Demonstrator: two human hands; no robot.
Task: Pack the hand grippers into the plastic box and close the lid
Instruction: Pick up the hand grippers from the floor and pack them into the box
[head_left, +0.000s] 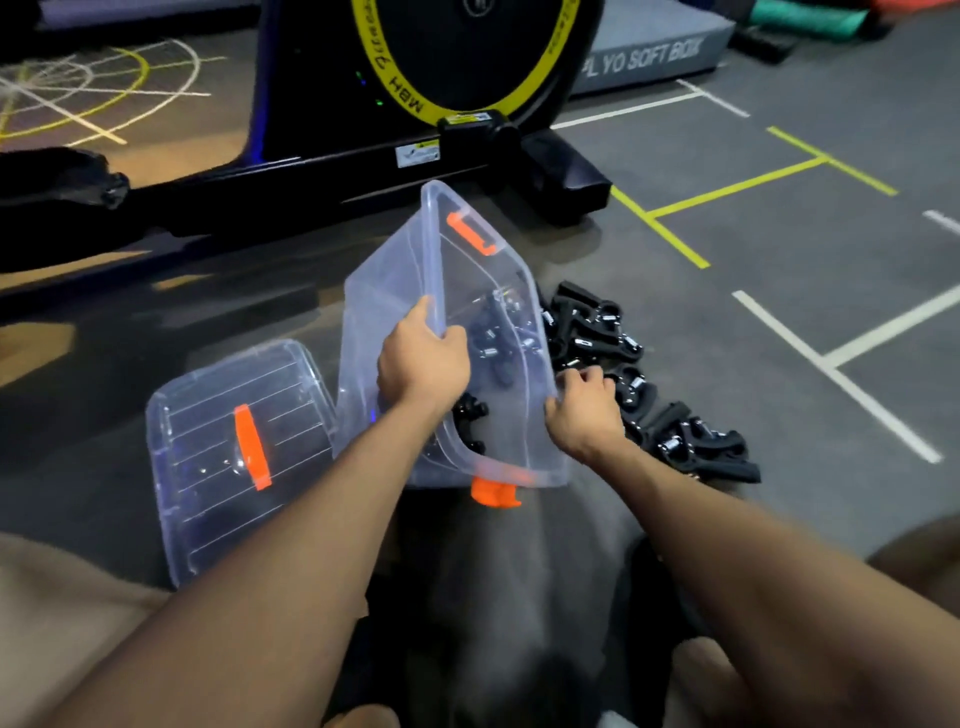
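The clear plastic box (395, 322) is tipped up on its side on the gym floor (779, 249), its open mouth turned toward the pile of black hand grippers (623, 364) that lies just beside it on the right. The upper rim of the box is gripped by the left hand (423, 353), the fingers being curled over the edge and the thumb laid on the outside. The lower rim, close to the pile, is pinched by the right hand (584, 410), whose fingers are bent round the plastic edge. A few grippers are seen through the clear wall, inside the box or against it; which of the two cannot be told for certain, since the wall is transparent and blurred. Most of the grippers are spread on the floor outside. The lid (234, 452), with its orange handle (252, 447), is laid flat on the floor to the left of the box, apart from the rim, and the orange latches (470, 234) on the box ends hang unfastened. The packing is therefore judged to be at an early stage: the bulk of the pile is yet to be moved in, the box is yet to be set upright, and the lid is yet to be fitted and latched.
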